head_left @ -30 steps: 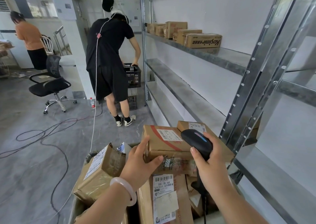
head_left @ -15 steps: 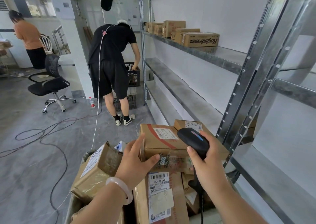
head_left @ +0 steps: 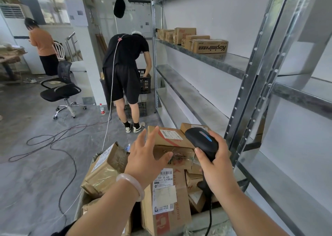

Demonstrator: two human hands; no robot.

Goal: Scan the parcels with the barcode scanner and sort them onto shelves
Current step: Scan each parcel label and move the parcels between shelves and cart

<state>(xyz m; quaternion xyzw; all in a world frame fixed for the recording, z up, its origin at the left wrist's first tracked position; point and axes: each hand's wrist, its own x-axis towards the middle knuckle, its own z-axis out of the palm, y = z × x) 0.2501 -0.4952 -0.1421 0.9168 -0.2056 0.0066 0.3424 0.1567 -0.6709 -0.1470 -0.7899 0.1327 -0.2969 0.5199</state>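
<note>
Gripping scanner (head_left: 202, 143), right hand (head_left: 218, 165), left hand (head_left: 143, 161) spread

**Legible Print: One Carton, One Label**

At 1 o'clock, the nearest carton (head_left: 209, 46) on the upper shelf (head_left: 233, 64) carries a black brand word, upside down, reading roughly "Kasimir".

At 6 o'clock, the shipping label (head_left: 164, 187) on the upright parcel (head_left: 167, 217) shows a barcode, then "530- D5 A68" and a line of Chinese characters.

The other labels are too blurred to read.

Boxes (head_left: 208, 46) sit on the upper shelf (head_left: 236, 61). Cables (head_left: 53, 142), a bottle (head_left: 102, 109) and a chair (head_left: 61, 91) rest on the floor (head_left: 36, 178).
</note>
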